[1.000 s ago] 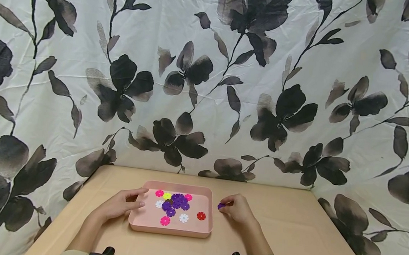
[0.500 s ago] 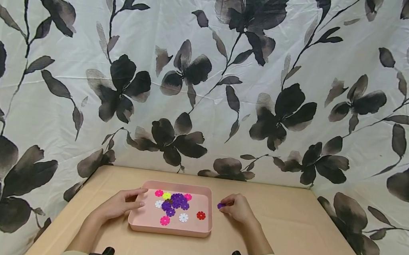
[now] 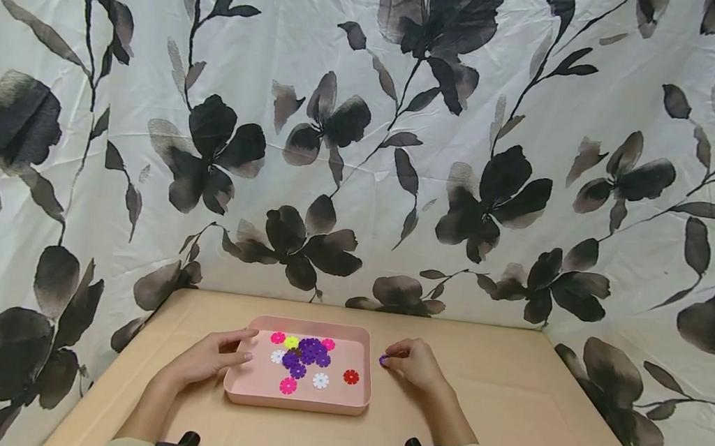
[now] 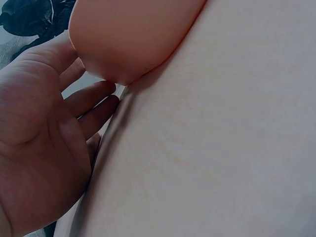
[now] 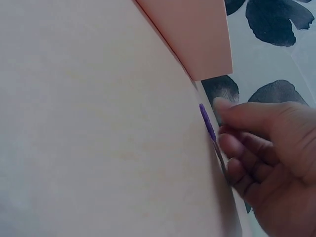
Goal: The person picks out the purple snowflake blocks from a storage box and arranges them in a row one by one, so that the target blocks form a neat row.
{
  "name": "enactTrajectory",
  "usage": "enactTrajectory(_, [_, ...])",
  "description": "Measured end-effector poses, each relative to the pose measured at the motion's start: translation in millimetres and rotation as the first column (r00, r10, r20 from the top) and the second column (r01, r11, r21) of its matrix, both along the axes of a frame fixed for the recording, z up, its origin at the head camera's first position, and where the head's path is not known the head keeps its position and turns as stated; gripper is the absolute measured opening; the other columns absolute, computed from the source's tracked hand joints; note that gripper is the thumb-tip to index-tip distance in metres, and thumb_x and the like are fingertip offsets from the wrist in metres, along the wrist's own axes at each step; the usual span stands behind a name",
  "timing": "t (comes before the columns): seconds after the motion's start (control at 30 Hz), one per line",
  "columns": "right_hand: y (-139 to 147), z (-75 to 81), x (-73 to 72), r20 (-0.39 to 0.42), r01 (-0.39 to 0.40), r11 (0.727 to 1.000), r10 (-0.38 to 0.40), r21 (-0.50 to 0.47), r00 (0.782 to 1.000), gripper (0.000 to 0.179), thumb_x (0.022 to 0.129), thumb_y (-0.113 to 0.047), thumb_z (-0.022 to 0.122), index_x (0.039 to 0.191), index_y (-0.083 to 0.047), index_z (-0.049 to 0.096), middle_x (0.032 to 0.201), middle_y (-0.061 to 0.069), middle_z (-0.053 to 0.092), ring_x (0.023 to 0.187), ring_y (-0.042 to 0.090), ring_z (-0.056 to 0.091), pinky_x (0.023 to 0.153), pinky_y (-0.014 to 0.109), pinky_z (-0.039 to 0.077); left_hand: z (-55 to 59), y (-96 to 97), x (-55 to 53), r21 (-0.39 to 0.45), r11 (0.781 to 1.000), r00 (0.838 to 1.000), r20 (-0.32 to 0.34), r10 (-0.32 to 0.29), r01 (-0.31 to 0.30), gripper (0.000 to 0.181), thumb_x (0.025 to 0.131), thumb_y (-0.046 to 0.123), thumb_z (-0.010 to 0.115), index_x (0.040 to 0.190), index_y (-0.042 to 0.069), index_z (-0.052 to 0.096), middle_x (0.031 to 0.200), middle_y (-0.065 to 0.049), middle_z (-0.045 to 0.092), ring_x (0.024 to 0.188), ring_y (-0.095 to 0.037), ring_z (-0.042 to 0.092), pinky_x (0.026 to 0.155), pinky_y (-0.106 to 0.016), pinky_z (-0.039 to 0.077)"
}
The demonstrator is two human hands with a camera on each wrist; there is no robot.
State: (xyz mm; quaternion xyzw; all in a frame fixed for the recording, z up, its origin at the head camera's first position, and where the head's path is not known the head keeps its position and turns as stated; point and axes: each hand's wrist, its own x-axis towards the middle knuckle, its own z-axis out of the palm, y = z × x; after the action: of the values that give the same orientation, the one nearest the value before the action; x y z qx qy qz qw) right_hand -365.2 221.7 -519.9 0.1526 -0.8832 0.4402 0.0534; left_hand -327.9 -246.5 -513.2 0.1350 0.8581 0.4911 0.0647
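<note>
With the left hand (image 3: 204,359) spread at the tray's (image 3: 295,405) left end, lower centre, it's the right hand (image 3: 418,366) that's nearer, narrowly pinching the purple flower (image 5: 208,122) just right of the tray, thin edge slanting trayward.

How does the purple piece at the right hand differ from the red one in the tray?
The purple piece is outside the tray, at the fingers of the right hand; the red piece lies inside it. The purple piece shows edge-on in the right wrist view, while the red piece shows its notched, round face in the head view. Both are small.
</note>
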Motion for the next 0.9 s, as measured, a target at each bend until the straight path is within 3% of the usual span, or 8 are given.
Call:
enactTrajectory(0.1, [-2.9,3.1,-2.6,0.034,0.057,0.992,-0.053,-0.116,0.998,0.023,0.089,-0.009,0.081,0.110,0.000,0.078,0.099,0.009,0.076,0.082,0.016,0.065,0.068,0.023,0.055,-0.1,-1.1,0.0,0.003,1.000,1.000,0.004,0.004,-0.004,0.060,0.097,0.035,0.074,0.151,0.016,0.056,0.163,-0.019,0.043,0.154,-0.045,0.031,0.124,-0.065,0.027])
enactTrajectory(0.23, [-10.9,14.9,-1.6,0.076,0.119,0.960,-0.103,-0.252,0.992,0.027,0.092,-0.013,0.080,0.117,-0.006,0.077,0.105,0.009,0.075,0.087,0.019,0.062,0.070,0.023,0.054,0.1,-1.2,0.1,0.007,1.000,1.000,0.010,0.005,-0.005,0.059,0.097,0.034,0.074,0.151,0.016,0.057,0.163,-0.019,0.043,0.154,-0.045,0.032,0.124,-0.065,0.027])
enactTrajectory(0.4, [-28.4,31.5,-0.5,0.035,0.068,0.943,-0.060,-0.326,0.998,0.029,0.094,-0.010,0.076,0.123,-0.007,0.074,0.110,0.015,0.074,0.089,0.019,0.063,0.073,0.021,0.054,1.1,0.3,0.2,0.008,1.000,1.000,0.014,0.006,-0.006,0.059,0.097,0.035,0.075,0.150,0.016,0.057,0.163,-0.018,0.044,0.154,-0.045,0.032,0.124,-0.065,0.027])
enactTrajectory(0.63, [-54.2,43.8,-16.9,-0.013,-0.110,0.961,0.111,-0.255,0.994,0.032,0.094,-0.011,0.077,0.126,-0.011,0.073,0.117,0.020,0.072,0.093,0.020,0.064,0.072,0.019,0.055,-0.7,7.1,-4.8,0.009,0.999,0.999,0.010,0.034,-0.034,0.061,0.096,0.036,0.075,0.150,0.015,0.057,0.163,-0.018,0.044,0.154,-0.045,0.032,0.124,-0.065,0.027])
enactTrajectory(0.9, [-82.4,46.4,-32.3,0.033,-0.286,0.949,0.292,-0.134,0.956,0.029,0.095,-0.005,0.074,0.124,-0.003,0.073,0.121,0.022,0.072,0.095,0.021,0.065,0.080,0.022,0.058,-3.0,15.4,-10.9,-0.008,0.998,0.998,-0.006,0.062,-0.062,0.059,0.097,0.035,0.074,0.150,0.017,0.057,0.163,-0.020,0.043,0.153,-0.045,0.033,0.123,-0.066,0.028])
